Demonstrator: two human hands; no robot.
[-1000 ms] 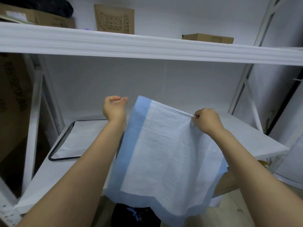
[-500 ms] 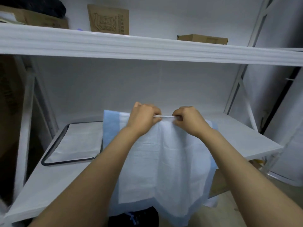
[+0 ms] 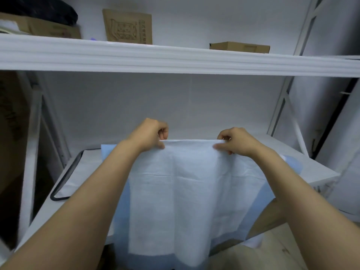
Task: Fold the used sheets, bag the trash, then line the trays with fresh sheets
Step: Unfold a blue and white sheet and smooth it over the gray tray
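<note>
While the left hand [image 3: 151, 136] and the right hand [image 3: 236, 141] each pinch the top edge of the blue-bordered sheet [image 3: 175, 193], thumb against fingers, the sheet hangs in front of the lower shelf [image 3: 303, 158], its bottom border below the shelf's front edge. A black-rimmed tray [image 3: 64, 178] with a sheet in it lies to the left. Being thin and limp, the sheet could slip from either pinch and land crooked or creased.

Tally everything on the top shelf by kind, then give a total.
Brown cardboard boxes: 3
Black bag lying on the leftmost box: 1
Small purple item, too hidden to identify: 1
Total: 5
</note>
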